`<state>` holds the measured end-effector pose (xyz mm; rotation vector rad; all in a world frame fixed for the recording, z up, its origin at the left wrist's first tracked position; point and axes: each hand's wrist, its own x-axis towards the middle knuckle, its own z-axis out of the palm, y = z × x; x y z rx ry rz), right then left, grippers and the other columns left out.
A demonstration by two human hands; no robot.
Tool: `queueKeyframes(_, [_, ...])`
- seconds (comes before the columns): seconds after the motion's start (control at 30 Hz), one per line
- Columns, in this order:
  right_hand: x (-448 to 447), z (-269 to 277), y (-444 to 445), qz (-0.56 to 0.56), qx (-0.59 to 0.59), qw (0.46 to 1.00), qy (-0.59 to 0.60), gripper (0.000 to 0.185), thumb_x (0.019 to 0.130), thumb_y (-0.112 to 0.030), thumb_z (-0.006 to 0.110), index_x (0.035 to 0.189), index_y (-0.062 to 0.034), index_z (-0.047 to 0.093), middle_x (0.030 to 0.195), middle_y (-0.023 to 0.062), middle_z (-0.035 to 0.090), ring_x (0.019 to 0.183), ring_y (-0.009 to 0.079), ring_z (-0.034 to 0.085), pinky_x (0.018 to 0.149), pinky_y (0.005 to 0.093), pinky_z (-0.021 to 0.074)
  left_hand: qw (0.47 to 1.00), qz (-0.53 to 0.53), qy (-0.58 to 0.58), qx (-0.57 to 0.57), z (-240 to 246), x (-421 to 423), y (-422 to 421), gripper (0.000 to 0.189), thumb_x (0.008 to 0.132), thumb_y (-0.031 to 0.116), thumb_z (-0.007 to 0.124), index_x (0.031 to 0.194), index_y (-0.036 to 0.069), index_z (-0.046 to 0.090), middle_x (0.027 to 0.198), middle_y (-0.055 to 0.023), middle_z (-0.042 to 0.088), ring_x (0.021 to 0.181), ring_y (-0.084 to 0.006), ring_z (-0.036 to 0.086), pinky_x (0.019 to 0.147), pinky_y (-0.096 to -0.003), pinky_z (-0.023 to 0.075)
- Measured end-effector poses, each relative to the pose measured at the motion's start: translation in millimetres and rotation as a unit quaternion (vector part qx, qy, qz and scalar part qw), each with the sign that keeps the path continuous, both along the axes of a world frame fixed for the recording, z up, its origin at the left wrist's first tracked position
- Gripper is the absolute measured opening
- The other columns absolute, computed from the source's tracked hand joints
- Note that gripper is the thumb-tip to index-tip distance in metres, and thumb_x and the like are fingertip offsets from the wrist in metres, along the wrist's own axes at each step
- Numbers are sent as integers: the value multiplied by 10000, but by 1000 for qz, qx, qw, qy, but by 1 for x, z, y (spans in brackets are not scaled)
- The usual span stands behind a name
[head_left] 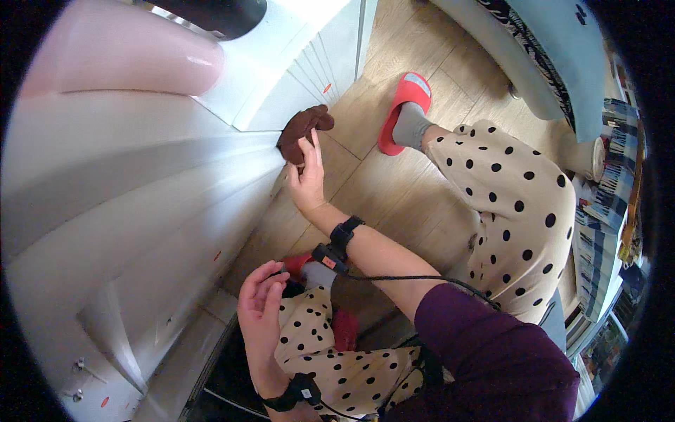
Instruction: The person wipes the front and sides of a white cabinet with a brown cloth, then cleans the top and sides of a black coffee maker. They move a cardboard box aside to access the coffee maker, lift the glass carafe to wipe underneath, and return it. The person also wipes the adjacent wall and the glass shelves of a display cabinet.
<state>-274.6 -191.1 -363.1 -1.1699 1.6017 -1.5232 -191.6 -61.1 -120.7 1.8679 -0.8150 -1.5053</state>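
Observation:
My right hand (308, 182) reaches out and holds a bunched brown cloth (303, 132), fingers spread along its near side. The cloth touches the lower corner where white grooved panels (311, 79) meet a glossy white door-like surface (174, 184), just above the floor. Lower down, my left hand (262, 300) hovers near that surface with its fingers loosely curled and apart. A small dark patch shows by its fingertips; whether the hand touches it I cannot tell. Black straps with small cabled devices circle both wrists, the right one (337, 245) and the left one (298, 393).
A pink cylinder (142, 53) and a black round object (227, 16) stand on the white top. Wood-look floor (364, 174) lies between my legs in dotted trousers (506, 195). I wear red slippers (393, 124). Pale blue padded furniture (559, 58) and plaid fabric (606, 211) are at the right.

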Motion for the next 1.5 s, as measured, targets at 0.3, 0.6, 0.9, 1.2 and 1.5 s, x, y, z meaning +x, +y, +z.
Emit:
queueKeyframes(0.3, [-38,-118,-58,-11,339,936,-98,569,871,-44,665,1360,-10,377,1164,213,617,1022,388,631,951,409,496,1000,-20,-16,9,-5,-1,-2,338,992,45,559,1325,-12,534,1262,-126,629,1119,-195,626,985,-326,481])
queueKeyframes(0.6, [-114,-21,-97,9,206,725,-657,411,1023,-495,467,1107,-111,587,1024,64,634,908,259,619,818,465,530,999,-27,-35,-26,-8,6,-2,334,1009,125,558,1322,10,559,1248,-120,642,1101,-196,636,960,-327,508])
queueKeyframes(0.9, [-48,168,-53,52,29,949,-309,368,980,-220,620,1296,-77,498,1163,80,551,1159,188,505,1003,356,429,997,-38,-10,-61,3,-10,-5,323,1007,90,548,1320,11,560,1253,-114,638,1103,-201,635,952,-325,508])
queueKeyframes(1.2, [-21,57,-62,-101,26,977,-188,445,974,-121,620,1361,-95,401,1290,114,484,1117,203,515,942,326,455,999,-28,-40,-4,-2,-2,-1,316,988,34,560,1301,-8,556,1247,-123,637,1122,-197,629,983,-319,477])
queueKeyframes(1.5, [-68,-150,-90,-47,306,924,-223,497,958,-149,624,1368,-121,345,1255,155,527,1066,250,557,839,436,511,997,-40,-63,29,-12,3,-1,336,979,14,571,1312,-16,543,1230,-145,642,1105,-204,636,986,-324,478])
